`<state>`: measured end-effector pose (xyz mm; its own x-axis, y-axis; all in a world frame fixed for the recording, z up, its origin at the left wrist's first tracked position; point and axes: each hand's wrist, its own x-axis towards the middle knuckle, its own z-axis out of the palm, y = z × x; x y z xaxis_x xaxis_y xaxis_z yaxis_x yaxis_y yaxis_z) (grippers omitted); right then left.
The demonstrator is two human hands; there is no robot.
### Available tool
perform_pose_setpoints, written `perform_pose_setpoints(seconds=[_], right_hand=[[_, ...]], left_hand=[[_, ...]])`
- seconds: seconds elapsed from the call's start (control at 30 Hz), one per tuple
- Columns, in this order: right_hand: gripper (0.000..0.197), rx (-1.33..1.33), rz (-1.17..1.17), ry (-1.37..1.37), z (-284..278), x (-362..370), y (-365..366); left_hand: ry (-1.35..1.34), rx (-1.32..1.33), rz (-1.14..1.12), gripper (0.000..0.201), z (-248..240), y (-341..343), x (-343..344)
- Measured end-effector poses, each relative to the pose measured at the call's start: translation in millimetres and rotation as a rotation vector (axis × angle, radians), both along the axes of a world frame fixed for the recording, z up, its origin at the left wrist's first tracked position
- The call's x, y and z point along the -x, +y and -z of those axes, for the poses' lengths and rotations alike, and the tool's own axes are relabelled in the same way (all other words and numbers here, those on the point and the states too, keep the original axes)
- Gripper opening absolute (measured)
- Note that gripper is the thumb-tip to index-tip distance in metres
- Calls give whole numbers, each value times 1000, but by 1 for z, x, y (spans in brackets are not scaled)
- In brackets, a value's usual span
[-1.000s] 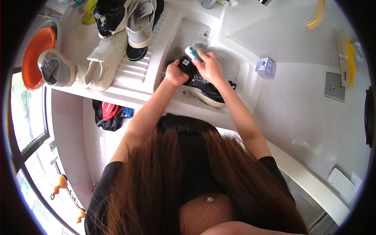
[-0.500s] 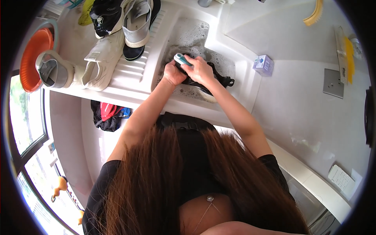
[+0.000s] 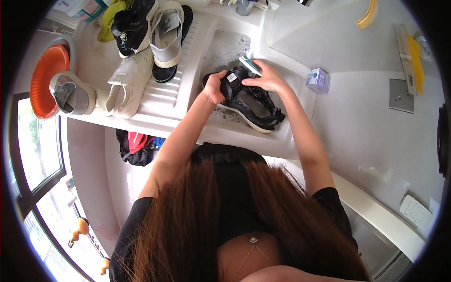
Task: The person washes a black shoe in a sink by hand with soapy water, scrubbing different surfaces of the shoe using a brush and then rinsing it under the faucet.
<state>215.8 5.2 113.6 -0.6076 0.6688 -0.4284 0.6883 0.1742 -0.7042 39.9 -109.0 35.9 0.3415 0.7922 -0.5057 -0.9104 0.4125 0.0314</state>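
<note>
A wet black shoe (image 3: 269,120) with a white sole lies in the soapy white sink (image 3: 295,123), its opening turned up and its toe or heel end to the right. My left hand (image 3: 214,88) is closed on its tongue, where a small white label (image 3: 231,77) shows. Between the fingers of my right hand (image 3: 270,79) is a white and teal brush (image 3: 250,66), held over the far side of the shoe. The fingertips of that hand reach the tongue's edge. The brush's bristles cannot be made out.
White shoes (image 3: 123,101), grey-heeled shoes (image 3: 165,42) and a black shoe (image 3: 130,28) crowd the ribbed drainboard on the left. An orange basin (image 3: 47,84) leans beyond them. A purple box (image 3: 317,81) stands right of the sink. A yellow brush (image 3: 368,15) lies at the far right.
My hands have moved apart, the right one carrying the brush up and to the right. More of the shoe's inside and its labelled tongue now show. The whole view has shifted slightly.
</note>
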Motion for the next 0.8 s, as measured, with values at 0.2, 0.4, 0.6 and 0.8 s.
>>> perform_pose_setpoints(seconds=[0.2, 0.4, 0.6, 0.8], right_hand=[[87, -151, -85, -195, 20, -28, 8], [54, -133, 361, -30, 64, -12, -45], [46, -8, 713, 260, 61, 21, -69], [44, 306, 765, 456, 80, 41, -71]], left_hand=[[276, 114, 119, 39, -9, 53, 25], [1281, -48, -352, 77, -9, 20, -4], [1175, 38, -124, 118, -11, -61, -24], [802, -105, -226, 70, 14, -50, 16]])
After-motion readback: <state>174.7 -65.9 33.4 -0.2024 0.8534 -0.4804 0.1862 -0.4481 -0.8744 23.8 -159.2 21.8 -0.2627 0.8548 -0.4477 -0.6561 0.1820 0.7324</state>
